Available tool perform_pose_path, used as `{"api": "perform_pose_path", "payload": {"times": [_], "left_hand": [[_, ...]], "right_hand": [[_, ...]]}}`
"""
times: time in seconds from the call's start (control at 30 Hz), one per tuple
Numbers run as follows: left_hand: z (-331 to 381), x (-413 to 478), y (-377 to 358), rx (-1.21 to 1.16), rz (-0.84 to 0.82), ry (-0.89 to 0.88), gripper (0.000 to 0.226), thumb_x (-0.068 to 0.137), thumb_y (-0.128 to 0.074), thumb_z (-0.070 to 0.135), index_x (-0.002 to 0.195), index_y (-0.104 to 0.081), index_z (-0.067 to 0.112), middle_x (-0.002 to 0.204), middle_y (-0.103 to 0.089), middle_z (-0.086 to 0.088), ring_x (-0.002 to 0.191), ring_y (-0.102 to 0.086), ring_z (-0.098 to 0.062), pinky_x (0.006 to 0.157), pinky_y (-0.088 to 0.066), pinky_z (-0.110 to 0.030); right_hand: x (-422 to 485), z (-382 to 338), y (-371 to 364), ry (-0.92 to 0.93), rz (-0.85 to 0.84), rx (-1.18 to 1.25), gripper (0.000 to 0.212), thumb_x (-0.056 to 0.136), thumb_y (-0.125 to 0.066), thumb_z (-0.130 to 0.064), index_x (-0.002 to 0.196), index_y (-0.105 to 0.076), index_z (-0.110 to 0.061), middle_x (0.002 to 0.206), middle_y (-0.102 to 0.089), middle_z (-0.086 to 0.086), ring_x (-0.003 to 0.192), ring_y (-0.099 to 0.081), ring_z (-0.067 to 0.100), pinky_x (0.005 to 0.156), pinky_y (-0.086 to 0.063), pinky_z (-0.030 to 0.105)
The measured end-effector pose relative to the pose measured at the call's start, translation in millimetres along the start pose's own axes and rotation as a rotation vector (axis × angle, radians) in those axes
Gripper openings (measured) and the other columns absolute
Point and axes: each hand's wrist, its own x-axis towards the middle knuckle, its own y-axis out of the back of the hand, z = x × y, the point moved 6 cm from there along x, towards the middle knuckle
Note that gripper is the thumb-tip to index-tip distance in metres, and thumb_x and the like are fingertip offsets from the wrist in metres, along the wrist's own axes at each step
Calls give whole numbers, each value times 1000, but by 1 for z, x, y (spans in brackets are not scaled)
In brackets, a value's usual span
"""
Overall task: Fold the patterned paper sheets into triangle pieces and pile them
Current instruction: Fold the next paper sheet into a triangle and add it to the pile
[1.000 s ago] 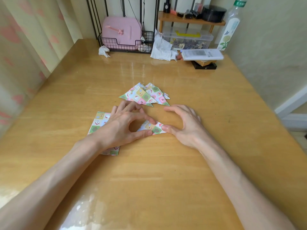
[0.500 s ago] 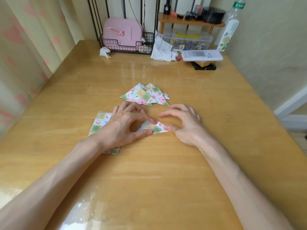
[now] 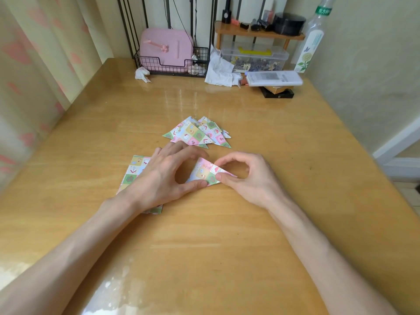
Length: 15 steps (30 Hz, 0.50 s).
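A folded patterned paper triangle (image 3: 204,172) lies on the wooden table (image 3: 227,235) between my hands. My left hand (image 3: 166,176) rests over it, thumb tip pressing its lower edge and fingers curved over its top. My right hand (image 3: 247,176) pinches the triangle's right corner between thumb and curled index finger. Under my left wrist lies a stack of flat patterned sheets (image 3: 134,169), partly hidden. A pile of finished triangles (image 3: 195,134) sits just beyond my hands.
At the table's far edge stand a wire basket with a pink case (image 3: 167,50), crumpled tissue (image 3: 220,69), a clear plastic box (image 3: 254,56), a white remote-like box (image 3: 273,78), a small wooden shelf (image 3: 256,32) and a bottle (image 3: 311,44). A curtain hangs at left.
My right index finger has curled down from a raised arch onto the triangle's right corner, meeting the thumb. My left hand has hardly moved.
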Motion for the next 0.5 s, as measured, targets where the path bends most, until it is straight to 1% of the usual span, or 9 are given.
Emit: {"api": "perform_pose_path", "payload": {"times": [0.07, 0.13, 0.17, 0.23, 0.3, 0.33, 0.4, 0.47, 0.5], "left_hand": [[2, 0, 1, -132, 1, 23, 67, 83, -75, 58, 141, -46, 41, 111, -54, 19, 103, -55, -2, 94, -43, -30], [3, 2, 2, -347, 17, 78, 69, 82, -78, 52, 142, -47, 37, 107, -62, 16, 84, -59, -3, 78, -44, -17], [3, 3, 2, -453, 31, 107, 64, 83, -80, 48, 138, -51, 35, 104, -69, 11, 75, -58, -4, 70, -42, -14], [4, 4, 2, -605, 59, 153, 39, 85, -80, 43, 120, -67, 29, 91, -75, 0, 63, -49, -6, 59, -39, -18], [4, 4, 0, -670, 78, 194, 18, 87, -77, 42, 95, -77, 25, 77, -72, -8, 63, -48, -12, 55, -39, -28], [3, 3, -1, -683, 87, 207, 18, 89, -77, 41, 88, -78, 23, 73, -70, -10, 62, -48, -13, 55, -38, -30], [1, 3, 2, -700, 121, 223, 18, 88, -77, 39, 82, -79, 23, 69, -69, -5, 62, -51, -8, 55, -39, -27], [-4, 3, 7, -700, 162, 252, 18, 86, -78, 41, 80, -79, 24, 73, -70, -16, 64, -52, -12, 55, -40, -33], [-6, 3, 9, -695, 178, 268, 18, 86, -78, 41, 80, -79, 24, 76, -70, -21, 64, -52, -14, 55, -41, -35]], "right_hand": [[1, -1, 0, -21, -5, 194, 21, 81, -83, -6, 88, -78, -25, 85, -76, -12, 81, -67, 0, 72, -43, 7], [1, -3, 0, -42, -11, 309, 21, 79, -86, -4, 87, -78, -22, 79, -76, -7, 74, -69, 3, 70, -51, 14], [0, -4, 0, -50, -14, 333, 21, 78, -87, -5, 87, -78, -22, 78, -76, -6, 72, -69, 4, 70, -52, 15], [-1, -4, -2, -72, -19, 362, 20, 75, -89, -6, 86, -78, -19, 76, -76, -3, 69, -69, 5, 69, -54, 16], [-2, -5, -6, -89, -35, 387, 19, 75, -89, -4, 84, -79, -16, 75, -76, -1, 68, -69, 5, 69, -55, 16], [-2, -6, -8, -87, -43, 396, 18, 75, -88, -3, 85, -79, -15, 75, -76, -2, 69, -69, 4, 69, -55, 17], [-3, -8, -10, -68, -52, 403, 17, 78, -87, -6, 88, -78, -16, 78, -76, -3, 73, -69, 4, 73, -55, 20], [-3, -7, -11, -61, -64, 401, 14, 80, -87, -15, 91, -78, -17, 84, -76, -5, 78, -68, 5, 77, -54, 21], [-3, -6, -11, -65, -66, 398, 12, 82, -86, -20, 89, -78, -16, 83, -76, -5, 76, -67, 6, 74, -54, 19]]}}
